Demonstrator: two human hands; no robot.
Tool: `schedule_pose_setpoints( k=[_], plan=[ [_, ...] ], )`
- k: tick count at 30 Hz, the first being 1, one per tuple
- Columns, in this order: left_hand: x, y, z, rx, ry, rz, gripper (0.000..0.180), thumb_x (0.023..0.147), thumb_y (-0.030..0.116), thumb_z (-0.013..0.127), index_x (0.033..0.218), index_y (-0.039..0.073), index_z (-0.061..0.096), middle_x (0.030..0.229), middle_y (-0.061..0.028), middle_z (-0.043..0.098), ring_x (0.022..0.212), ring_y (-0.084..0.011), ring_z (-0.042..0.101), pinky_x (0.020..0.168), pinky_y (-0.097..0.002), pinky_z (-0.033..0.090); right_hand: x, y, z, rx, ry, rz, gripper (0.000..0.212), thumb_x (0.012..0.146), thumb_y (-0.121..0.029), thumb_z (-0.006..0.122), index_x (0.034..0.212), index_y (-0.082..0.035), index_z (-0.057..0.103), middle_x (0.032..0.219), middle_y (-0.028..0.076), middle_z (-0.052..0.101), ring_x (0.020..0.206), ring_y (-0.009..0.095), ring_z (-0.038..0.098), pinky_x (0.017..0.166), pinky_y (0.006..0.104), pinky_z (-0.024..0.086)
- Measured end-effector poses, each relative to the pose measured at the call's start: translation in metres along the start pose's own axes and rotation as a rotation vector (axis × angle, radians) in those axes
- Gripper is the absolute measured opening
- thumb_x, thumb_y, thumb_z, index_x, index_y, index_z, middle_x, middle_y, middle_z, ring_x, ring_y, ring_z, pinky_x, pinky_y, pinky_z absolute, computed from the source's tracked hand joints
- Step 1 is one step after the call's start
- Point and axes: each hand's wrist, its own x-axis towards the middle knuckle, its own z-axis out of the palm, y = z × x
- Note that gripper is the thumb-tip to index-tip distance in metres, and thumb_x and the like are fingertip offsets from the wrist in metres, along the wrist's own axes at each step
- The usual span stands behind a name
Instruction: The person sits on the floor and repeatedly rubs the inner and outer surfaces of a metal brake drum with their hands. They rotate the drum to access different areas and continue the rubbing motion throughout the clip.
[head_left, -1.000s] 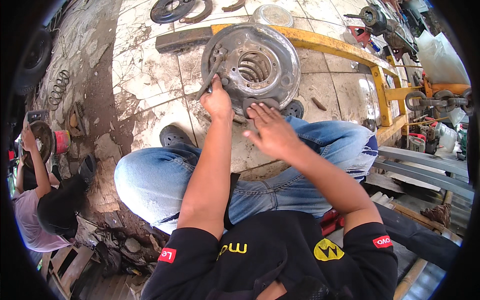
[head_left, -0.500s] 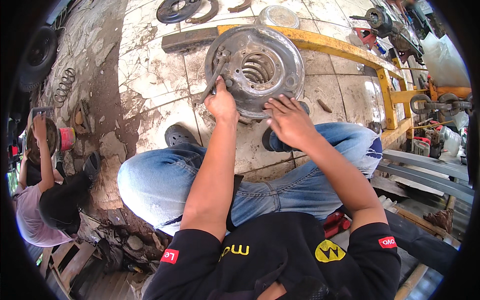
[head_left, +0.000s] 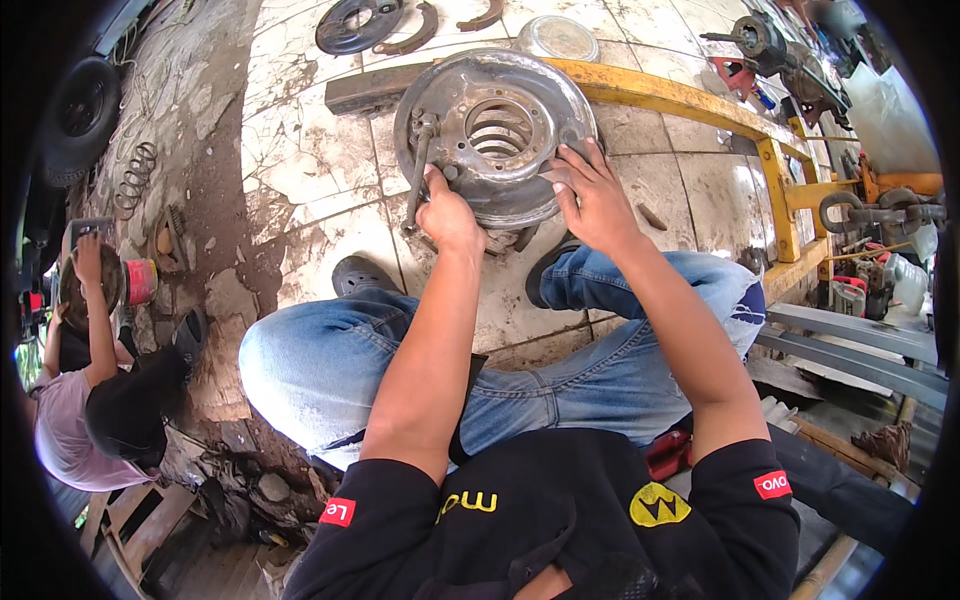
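A round dark metal brake backing plate (head_left: 490,188) lies tilted in front of me, with a large hole in its middle. Through that hole shows a coil spring (head_left: 500,143) beneath it. A metal lever (head_left: 419,178) sticks out along the plate's left side. My left hand (head_left: 450,216) is closed on the near-left rim, its thumb on top beside the lever's lower end. My right hand (head_left: 597,200) rests on the right part of the plate, fingers stretched forward. Between its thumb and fingers a small flat light piece (head_left: 555,177) shows, perhaps sandpaper.
A yellow metal frame (head_left: 690,104) runs behind the plate and down the right. Farther off lie another backing plate (head_left: 357,24), curved brake shoes (head_left: 411,30) and a round metal lid (head_left: 558,39). At left, another person (head_left: 85,410) handles a round part near a loose coil spring (head_left: 135,178).
The plate has shifted slightly left. My right hand has moved up from the near-right rim onto the plate's right face. My left hand keeps its hold on the rim.
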Motion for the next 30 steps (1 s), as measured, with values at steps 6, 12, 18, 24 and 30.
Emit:
schedule_pose_setpoints(
  k=[6,12,18,24,30],
  plan=[
    [0.033,-0.002,-0.029,-0.116,-0.256,-0.100,0.044,0.099,0.032,0.057,0.126,-0.002,0.056,0.124,-0.0129,0.059,0.111,-0.0256,0.059,0.097,-0.0450,0.048,0.025,0.011,-0.009,-0.028,-0.068,-0.133,0.032,0.098,-0.027,0.054,0.125,-0.014,0.065,0.143,0.004,0.052,0.143,0.031,0.032,0.116,0.0460,0.030],
    [0.025,0.013,-0.031,-0.122,-0.382,-0.222,0.046,0.098,0.035,0.058,0.132,0.005,0.052,0.133,-0.0120,0.056,0.123,-0.0291,0.054,0.105,-0.0482,0.044,0.032,0.009,-0.009,-0.021,-0.079,-0.151,0.033,0.098,-0.028,0.053,0.126,-0.015,0.064,0.144,0.004,0.051,0.143,0.030,0.031,0.117,0.0447,0.030],
    [0.025,0.014,-0.023,-0.019,-0.372,-0.158,0.045,0.094,0.021,0.067,0.131,0.000,0.053,0.128,-0.0133,0.059,0.115,-0.0276,0.059,0.100,-0.0436,0.049,0.038,-0.001,-0.024,-0.233,-0.224,-0.123,0.042,0.100,-0.038,0.047,0.130,-0.013,0.062,0.146,0.006,0.049,0.144,0.030,0.032,0.117,0.0439,0.028],
    [0.029,0.004,-0.027,-0.007,-0.290,-0.138,0.043,0.091,0.016,0.068,0.126,-0.006,0.056,0.121,-0.0156,0.062,0.107,-0.0266,0.062,0.094,-0.0393,0.051,-0.004,-0.054,-0.021,-0.193,-0.381,-0.206,0.055,0.102,-0.047,0.038,0.135,-0.007,0.055,0.149,0.010,0.045,0.143,0.029,0.033,0.121,0.0453,0.021],
    [0.028,0.004,-0.020,0.001,-0.295,-0.153,0.041,0.089,0.016,0.070,0.122,-0.006,0.060,0.120,-0.0148,0.063,0.104,-0.0261,0.063,0.093,-0.0395,0.052,0.015,-0.008,-0.031,-0.401,-0.333,-0.180,0.062,0.102,-0.051,0.034,0.138,-0.003,0.050,0.149,0.016,0.044,0.143,0.027,0.034,0.121,0.0446,0.019]
  ],
)
